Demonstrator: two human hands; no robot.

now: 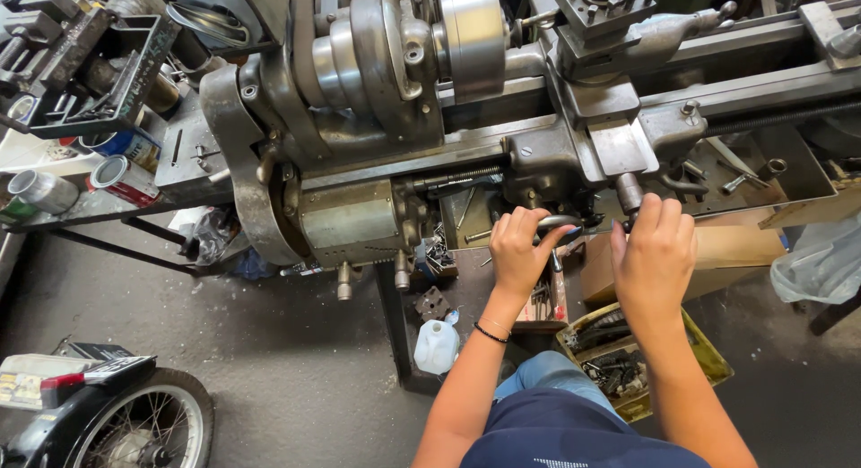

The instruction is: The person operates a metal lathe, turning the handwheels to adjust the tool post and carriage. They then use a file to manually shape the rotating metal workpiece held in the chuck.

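Note:
A grey metal lathe (395, 100) fills the upper half of the head view, its chuck (471, 38) near the top middle. My left hand (520, 251) is closed around the rim of the carriage handwheel (560, 222) on the lathe's front apron. My right hand (655, 253) is curled over a crank handle (630, 195) just to the right of it, on the cross slide. A black band sits on my left wrist. The tool post (601, 6) stands above, on top of the carriage.
A side table (99, 199) at the left holds paint cans (126, 179) and a black tray of tools (90, 73). Below the lathe sit a white plastic jug (437, 346), a box of metal parts (619, 365) and a cardboard box (735, 248). A motorbike wheel (143, 428) is at the lower left.

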